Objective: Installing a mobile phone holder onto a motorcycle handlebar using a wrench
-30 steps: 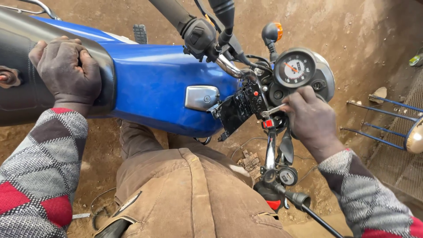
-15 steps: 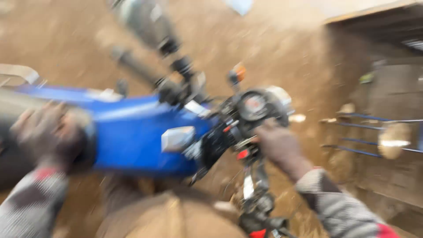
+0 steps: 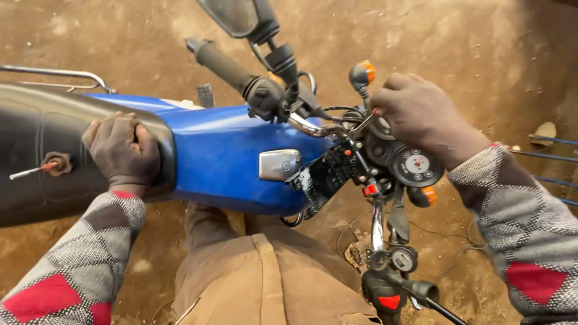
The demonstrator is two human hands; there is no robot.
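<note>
A blue motorcycle lies across the view, its blue fuel tank (image 3: 223, 150) in the middle and black seat (image 3: 42, 150) at the left. My left hand (image 3: 123, 150) rests fingers-down on the front edge of the seat. My right hand (image 3: 421, 117) lies on top of the instrument cluster, above the round gauge (image 3: 416, 165), fingers curled near the handlebar clamp. A bare black circuit board (image 3: 325, 176) hangs below the handlebar. The far grip (image 3: 220, 63) and mirror (image 3: 238, 15) point away from me.
A screwdriver with a red handle (image 3: 30, 171) sticks out of the seat at the left. The near handlebar end with switchgear (image 3: 391, 283) juts toward my brown-trousered knee (image 3: 265, 283). Bare dirt ground lies all around; blue metal bars (image 3: 554, 162) stand at the right.
My right hand rose from the wiring below the gauge to the top of the instrument cluster. The view swung and blurred in between. My left hand stayed on the seat.
</note>
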